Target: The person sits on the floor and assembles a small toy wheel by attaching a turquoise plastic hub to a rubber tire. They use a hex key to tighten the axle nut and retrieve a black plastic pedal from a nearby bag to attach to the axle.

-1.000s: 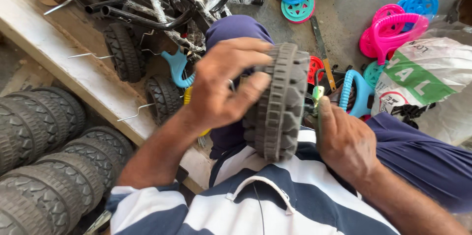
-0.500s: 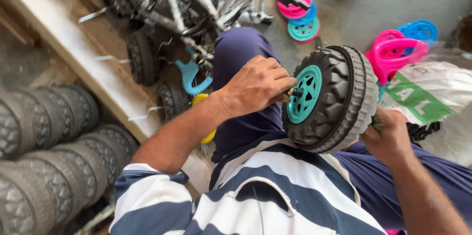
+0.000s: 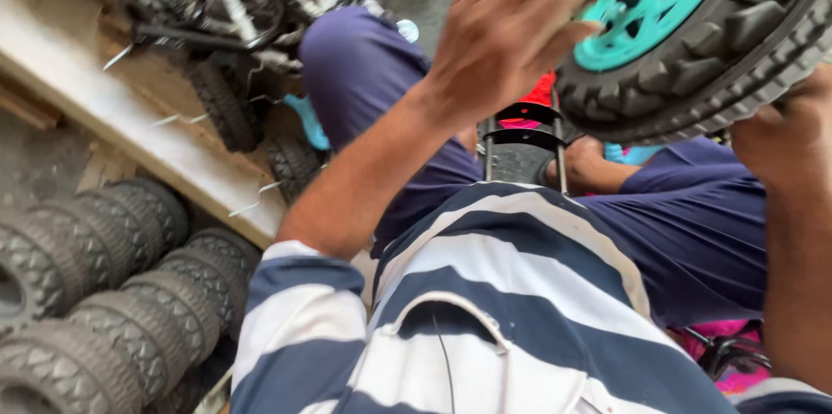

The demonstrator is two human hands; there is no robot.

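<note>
The black toy wheel (image 3: 719,50) with the teal hub (image 3: 650,2) is held up high, close to the camera, above the person's lap. The knobby tread faces down and the hub side faces the person, likely so they can see the middle of it.

The left hand (image 3: 511,28) presses its fingers on the hub and the tread edge, gripping the wheel from the near side. The right hand (image 3: 784,132) is under the wheel on the far side and seems to prop it up. I cannot tell how its fingers are curled.

The person sits with legs in dark blue trousers (image 3: 693,223) and wears a striped shirt (image 3: 485,319). A small black frame (image 3: 523,149) stands between the knees.

To the left, 2 rows of black tyres (image 3: 104,284) lie packed side by side below a pale ledge (image 3: 130,110). A heap of metal frames and wheels (image 3: 234,6) is further out.
</note>
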